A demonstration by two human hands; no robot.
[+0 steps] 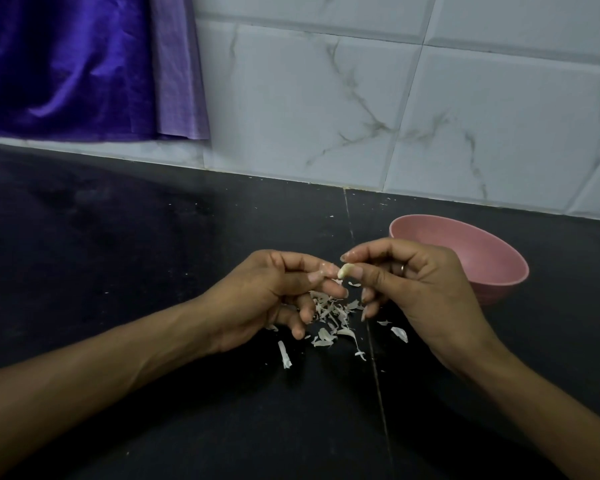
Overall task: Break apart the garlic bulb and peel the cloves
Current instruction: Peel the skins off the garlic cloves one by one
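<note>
On the matte black desk [153, 271] lie papery white skins [329, 317]. Above them the right hand [420, 285] pinches a small pale clove [345, 270]; the left hand [274, 292] pinches its skin. Behind stands a smooth round pink bowl [492, 258], then glossy marbled tiles [361, 98].

You have two bare hands, the left hand [274, 292] and right hand [416, 282], one small pale garlic clove [345, 270] between them, one round pink plastic bowl [482, 258] behind your right, and many papery white peel scraps [329, 317] below.
</note>
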